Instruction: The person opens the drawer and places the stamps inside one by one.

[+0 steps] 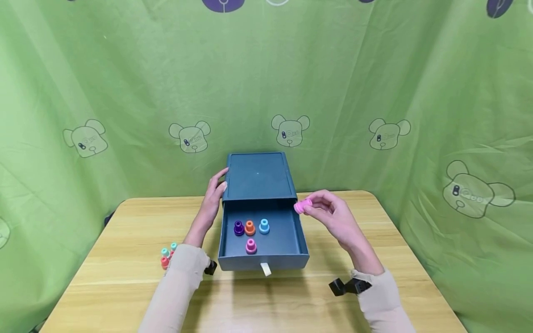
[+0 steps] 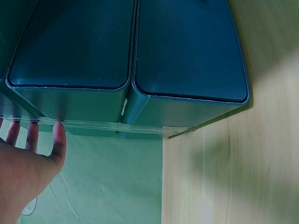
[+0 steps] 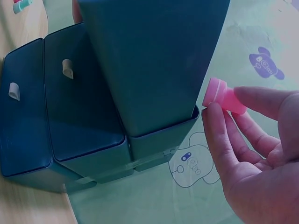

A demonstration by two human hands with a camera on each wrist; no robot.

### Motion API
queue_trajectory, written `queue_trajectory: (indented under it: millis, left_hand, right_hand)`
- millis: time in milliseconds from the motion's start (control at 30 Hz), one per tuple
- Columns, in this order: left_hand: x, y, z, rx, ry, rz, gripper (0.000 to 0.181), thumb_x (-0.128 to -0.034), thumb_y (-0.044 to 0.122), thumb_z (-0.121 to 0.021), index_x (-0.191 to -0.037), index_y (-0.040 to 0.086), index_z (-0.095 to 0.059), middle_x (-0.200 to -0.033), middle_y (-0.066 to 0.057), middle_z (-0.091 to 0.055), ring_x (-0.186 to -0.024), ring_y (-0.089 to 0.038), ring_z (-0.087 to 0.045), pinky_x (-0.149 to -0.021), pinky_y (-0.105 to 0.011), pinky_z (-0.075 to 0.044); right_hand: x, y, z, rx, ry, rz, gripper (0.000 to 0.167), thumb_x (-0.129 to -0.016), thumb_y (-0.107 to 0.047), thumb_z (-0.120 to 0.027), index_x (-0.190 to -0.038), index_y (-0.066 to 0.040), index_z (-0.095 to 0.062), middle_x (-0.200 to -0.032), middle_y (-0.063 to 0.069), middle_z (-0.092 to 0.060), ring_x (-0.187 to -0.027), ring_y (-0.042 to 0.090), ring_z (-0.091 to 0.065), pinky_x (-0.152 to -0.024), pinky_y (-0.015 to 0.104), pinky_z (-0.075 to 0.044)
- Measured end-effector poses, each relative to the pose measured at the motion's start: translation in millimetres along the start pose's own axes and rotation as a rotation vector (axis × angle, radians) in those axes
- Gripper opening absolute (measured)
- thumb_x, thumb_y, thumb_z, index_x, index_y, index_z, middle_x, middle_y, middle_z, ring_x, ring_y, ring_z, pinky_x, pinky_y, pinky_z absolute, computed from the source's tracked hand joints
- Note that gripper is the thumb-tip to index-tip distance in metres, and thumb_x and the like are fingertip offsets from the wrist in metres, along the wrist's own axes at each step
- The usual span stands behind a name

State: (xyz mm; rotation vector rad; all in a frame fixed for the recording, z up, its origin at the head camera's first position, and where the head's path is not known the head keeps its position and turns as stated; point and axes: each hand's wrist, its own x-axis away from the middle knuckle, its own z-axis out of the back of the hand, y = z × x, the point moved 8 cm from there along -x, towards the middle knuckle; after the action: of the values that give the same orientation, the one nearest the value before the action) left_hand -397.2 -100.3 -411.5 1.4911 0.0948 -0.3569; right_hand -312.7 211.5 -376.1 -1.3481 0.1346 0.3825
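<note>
My right hand (image 1: 335, 217) pinches a bright pink stepped peg (image 3: 219, 95) between thumb and fingers, just beyond the right rim of the pulled-out top drawer (image 1: 263, 262). The peg is tilted on its side. Inside that drawer stand a purple peg (image 1: 238, 228), an orange peg (image 1: 250, 227), a light blue peg (image 1: 264, 226) and a darker pink peg (image 1: 251, 246). Fingers of my left hand (image 1: 213, 199) touch the left side of the dark blue drawer cabinet (image 1: 260, 175); the left wrist view shows those fingertips (image 2: 59, 130) against its wall.
Red pegs (image 1: 164, 262) and teal pegs (image 1: 173, 246) sit on the wooden table (image 1: 137, 231) at left, partly behind my left sleeve. Two closed drawers with pale pull tabs (image 3: 67, 68) lie below the open one. A green curtain (image 1: 333, 69) hangs behind.
</note>
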Motion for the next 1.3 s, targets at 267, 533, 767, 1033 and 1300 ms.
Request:
queue_trajectory:
  millis: [267, 533, 767, 1033, 1300]
  left_hand:
    - [1.3, -0.2, -0.2, -0.014, -0.004, 0.010, 0.055, -0.1085, 0.030, -0.041, -0.162, 0.017, -0.034, -0.165, -0.017, -0.024, -0.149, -0.039, -0.032, -0.121, -0.058, -0.027]
    - [0.6, -1.6, -0.3, -0.005, -0.003, 0.011, 0.055, -0.1084, 0.029, -0.041, -0.162, 0.017, -0.034, -0.164, -0.017, -0.025, -0.148, -0.039, -0.032, -0.120, -0.058, -0.028]
    - [0.4, -3.1, 0.5, -0.010, 0.000, 0.019, 0.054, -0.1089, 0.029, -0.041, -0.161, 0.018, -0.035, -0.165, -0.015, -0.026, -0.148, -0.038, -0.033, -0.119, -0.057, -0.029]
    - [-0.2, -1.9, -0.1, -0.013, 0.001, 0.013, 0.054, -0.1088, 0.029, -0.041, -0.162, 0.018, -0.035, -0.164, -0.016, -0.027, -0.148, -0.038, -0.033, -0.120, -0.057, -0.029]
    - [0.2, -0.8, -0.6, -0.020, 0.000, 0.015, 0.055, -0.1086, 0.029, -0.041, -0.162, 0.017, -0.034, -0.165, -0.015, -0.026, -0.149, -0.038, -0.032, -0.120, -0.058, -0.028]
  right_hand:
    - [4.4, -12.1, -12.2, 0.011, -0.046, 0.011, 0.023, -0.096, -0.009, -0.073, -0.114, 0.003, -0.065, -0.107, 0.008, -0.074, -0.096, 0.016, -0.072, -0.086, 0.026, -0.058]
    - [8.3, -19.1, -26.2, -0.027, -0.113, 0.036, 0.021, -0.097, -0.007, -0.071, -0.115, 0.002, -0.065, -0.113, 0.014, -0.074, -0.101, 0.019, -0.073, -0.091, 0.031, -0.060]
    - [11.1, -18.5, -32.9, -0.005, -0.128, 0.013, 0.022, -0.097, -0.010, -0.072, -0.116, -0.001, -0.066, -0.114, 0.015, -0.073, -0.102, 0.021, -0.071, -0.091, 0.029, -0.059]
    - [12.2, -18.6, -35.6, 0.033, -0.120, 0.006, 0.028, -0.097, -0.009, -0.072, -0.122, 0.002, -0.065, -0.117, 0.018, -0.070, -0.101, 0.018, -0.070, -0.087, 0.027, -0.059]
    - [13.5, -20.5, -42.4, 0.110, -0.151, 0.005, 0.022, -0.095, -0.014, -0.076, -0.116, -0.009, -0.071, -0.112, 0.012, -0.072, -0.097, 0.020, -0.071, -0.085, 0.027, -0.060]
